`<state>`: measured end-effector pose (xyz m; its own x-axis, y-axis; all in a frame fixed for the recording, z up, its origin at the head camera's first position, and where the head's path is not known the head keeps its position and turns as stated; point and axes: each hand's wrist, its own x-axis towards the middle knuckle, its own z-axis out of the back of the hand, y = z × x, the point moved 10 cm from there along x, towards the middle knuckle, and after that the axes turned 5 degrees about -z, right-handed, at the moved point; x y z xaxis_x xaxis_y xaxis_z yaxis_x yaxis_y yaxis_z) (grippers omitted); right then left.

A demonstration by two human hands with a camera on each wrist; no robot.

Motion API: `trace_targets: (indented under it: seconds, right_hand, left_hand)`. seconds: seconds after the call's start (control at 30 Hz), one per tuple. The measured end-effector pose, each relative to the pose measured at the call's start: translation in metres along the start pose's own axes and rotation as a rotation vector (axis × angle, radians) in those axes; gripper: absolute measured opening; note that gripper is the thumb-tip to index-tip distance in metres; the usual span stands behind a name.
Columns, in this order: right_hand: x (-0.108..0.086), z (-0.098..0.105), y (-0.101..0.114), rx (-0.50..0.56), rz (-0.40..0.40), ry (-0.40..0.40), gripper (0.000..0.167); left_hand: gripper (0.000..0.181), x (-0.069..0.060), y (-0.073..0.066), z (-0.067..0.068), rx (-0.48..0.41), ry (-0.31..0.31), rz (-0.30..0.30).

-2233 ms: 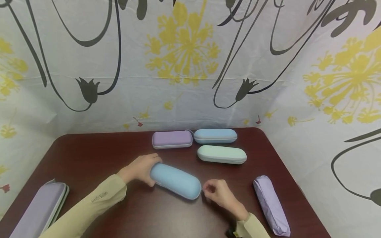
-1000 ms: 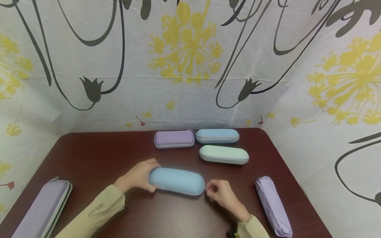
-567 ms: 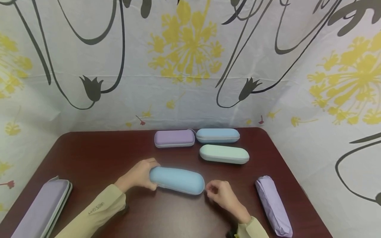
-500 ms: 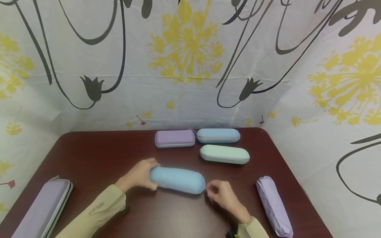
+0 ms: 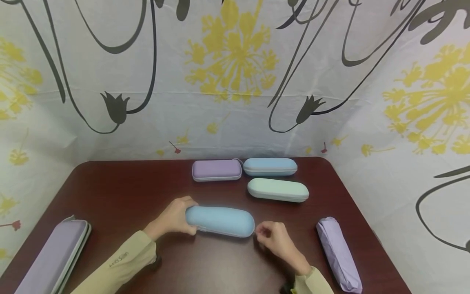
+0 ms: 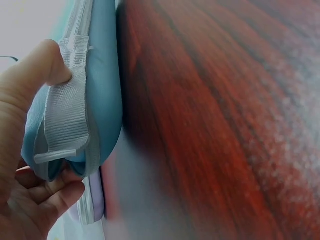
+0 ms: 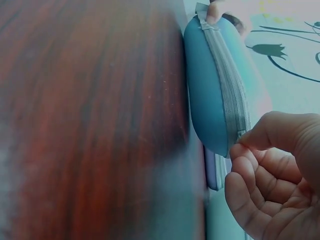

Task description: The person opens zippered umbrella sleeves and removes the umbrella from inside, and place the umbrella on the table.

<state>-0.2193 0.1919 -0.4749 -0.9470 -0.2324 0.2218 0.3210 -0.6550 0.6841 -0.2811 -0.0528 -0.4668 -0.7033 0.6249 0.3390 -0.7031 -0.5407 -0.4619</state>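
A light blue zippered case lies near the middle of the dark red table. My left hand grips its left end, with the thumb on the grey fabric tab in the left wrist view. At the case's right end, my right hand pinches the small zipper pull between thumb and index finger. In the right wrist view the grey zipper runs along the side of the case up to those fingertips; the pull itself is mostly hidden by them.
Behind the case stand a purple case, a second blue case and a mint green case. A lilac pouch lies at the right, and a large lilac case at the left edge. A patterned cloth hangs behind the table.
The blue case has turned from a slant to nearly level, its right end moving away from the table's front. Both hands have kept their hold at its ends.
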Motion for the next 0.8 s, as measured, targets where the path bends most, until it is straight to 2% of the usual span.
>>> trace_targets:
  seconds: [0.1, 0.27, 0.33, 0.47, 0.6, 0.7, 0.8]
  right_hand:
    - [0.001, -0.001, -0.001, 0.004, -0.011, 0.019, 0.015]
    - [0.001, -0.007, -0.003, 0.030, -0.032, 0.107, 0.014]
    - [0.001, -0.008, -0.002, 0.034, -0.032, 0.113, 0.013]
    - [0.001, -0.007, 0.003, 0.028, -0.019, 0.039, 0.013]
    - [0.001, -0.008, 0.007, 0.019, -0.043, -0.058, 0.014]
    - [0.001, -0.008, 0.010, -0.009, -0.070, -0.130, 0.014]
    - [0.003, -0.006, 0.013, -0.047, -0.084, -0.185, 0.014]
  left_hand:
    - [0.053, -0.001, 0.000, -0.001, 0.009, -0.008, 0.008]
    - [0.056, -0.002, 0.000, 0.000, 0.025, -0.021, 0.013]
    - [0.056, -0.002, -0.001, 0.001, 0.024, -0.029, 0.011]
    - [0.056, -0.004, 0.001, 0.000, 0.021, -0.047, 0.043]
    - [0.059, -0.009, 0.004, -0.002, 0.013, -0.067, 0.129]
    - [0.061, -0.013, 0.001, -0.002, 0.025, -0.084, 0.180]
    - [0.063, -0.016, -0.004, 0.000, 0.053, -0.108, 0.199]
